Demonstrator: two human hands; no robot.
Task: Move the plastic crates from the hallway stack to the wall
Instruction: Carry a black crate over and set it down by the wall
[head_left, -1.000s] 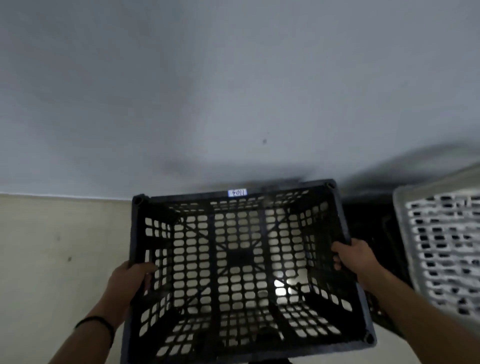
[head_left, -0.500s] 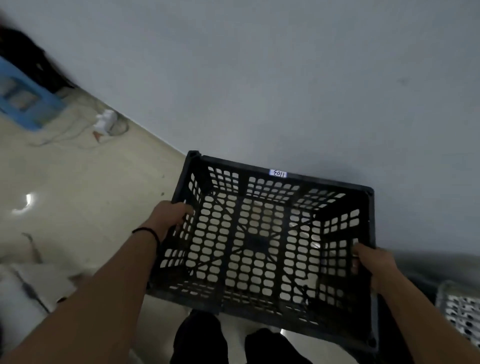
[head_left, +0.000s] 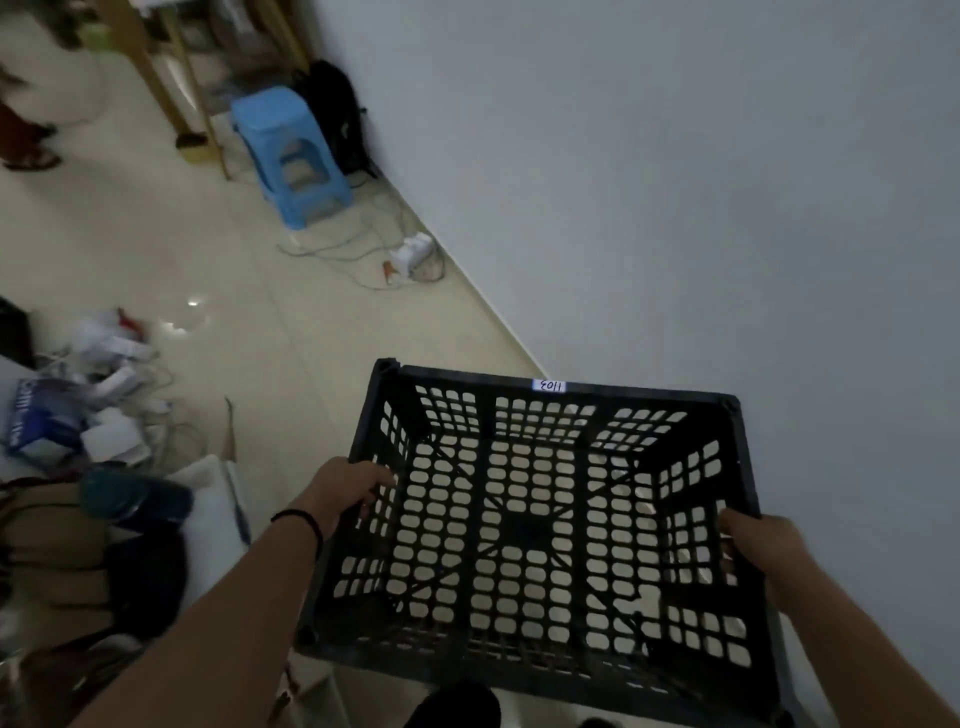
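Black perforated plastic is being gripped on two sides: the crate is being held off the floor, open side up, with the pale tiles showing through the holes in its base; the left hand is being kept closed over the rim of the left side wall, fingers curled down into the openings, a dark band being worn at that wrist; the right hand is being kept closed on the right side wall in the same way, fingers hooked inside. A small white label is being carried on the far rim, and that rim is being held near the grey wall, though whether they are touching cannot be told. Further along the wall a blue plastic stool is being flanked by a dark bag; loose cables and a white plug block are lying on the tiles beside the skirting. At the left, papers, boxes and bags are lying in a blurred heap.
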